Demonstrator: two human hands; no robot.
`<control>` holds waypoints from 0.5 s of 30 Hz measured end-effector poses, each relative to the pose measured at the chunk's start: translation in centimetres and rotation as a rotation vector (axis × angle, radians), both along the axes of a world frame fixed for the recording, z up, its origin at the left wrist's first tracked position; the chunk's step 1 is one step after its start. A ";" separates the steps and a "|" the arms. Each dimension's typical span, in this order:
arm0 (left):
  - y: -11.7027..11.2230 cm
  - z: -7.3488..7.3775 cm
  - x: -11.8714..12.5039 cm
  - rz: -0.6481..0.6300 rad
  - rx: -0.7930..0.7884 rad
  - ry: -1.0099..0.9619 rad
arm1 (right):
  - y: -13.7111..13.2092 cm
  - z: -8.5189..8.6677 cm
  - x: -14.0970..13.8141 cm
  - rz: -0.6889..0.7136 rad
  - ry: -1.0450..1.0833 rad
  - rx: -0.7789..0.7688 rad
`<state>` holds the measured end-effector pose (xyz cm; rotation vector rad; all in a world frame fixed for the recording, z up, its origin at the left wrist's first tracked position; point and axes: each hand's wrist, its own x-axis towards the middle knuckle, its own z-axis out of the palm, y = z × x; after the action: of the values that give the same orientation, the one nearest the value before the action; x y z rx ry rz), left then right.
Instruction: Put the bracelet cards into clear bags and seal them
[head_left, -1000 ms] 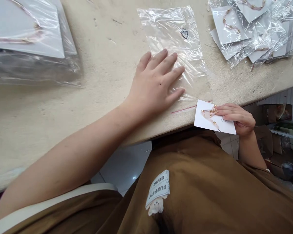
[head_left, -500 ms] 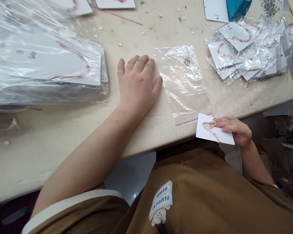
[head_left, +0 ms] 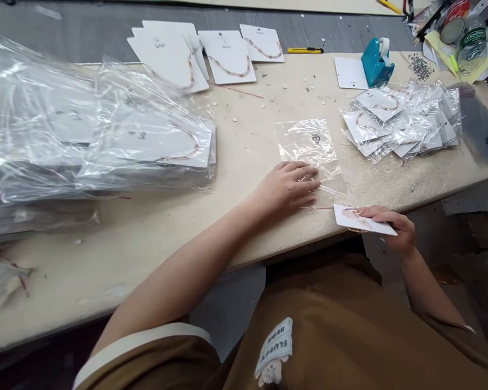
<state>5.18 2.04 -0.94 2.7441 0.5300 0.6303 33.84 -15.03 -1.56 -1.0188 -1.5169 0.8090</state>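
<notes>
The card [head_left: 364, 219] with its necklace [head_left: 353, 215] lies just beside the mouth of the bag [head_left: 311, 151], not yet inside, so the step in hand looks like loading; the next move seems to call for sliding the card in, left end first, with the mouth eased open. The right hand [head_left: 390, 227] closes on the card's right end, fingers across its face, holding it just off the near edge of the table [head_left: 146, 249]; the left hand [head_left: 287, 187] lies nearly flat on the bag, fingers slightly spread, gripping nothing. The card's long axis runs crosswise, dipping slightly rightward, its free end pointing at the bag's near corner by the red strip [head_left: 317, 208] (perhaps a peel-off liner); the bag's long axis runs away from the body.
</notes>
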 end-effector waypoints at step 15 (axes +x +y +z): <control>0.1 2.6 -0.3 0.098 -1.316 -0.643 | 8.7 2.3 0.4 0.153 0.247 -0.225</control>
<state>4.87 2.10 1.64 1.2162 0.5954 0.7444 34.25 -6.34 0.69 -0.9321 -1.3234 1.1901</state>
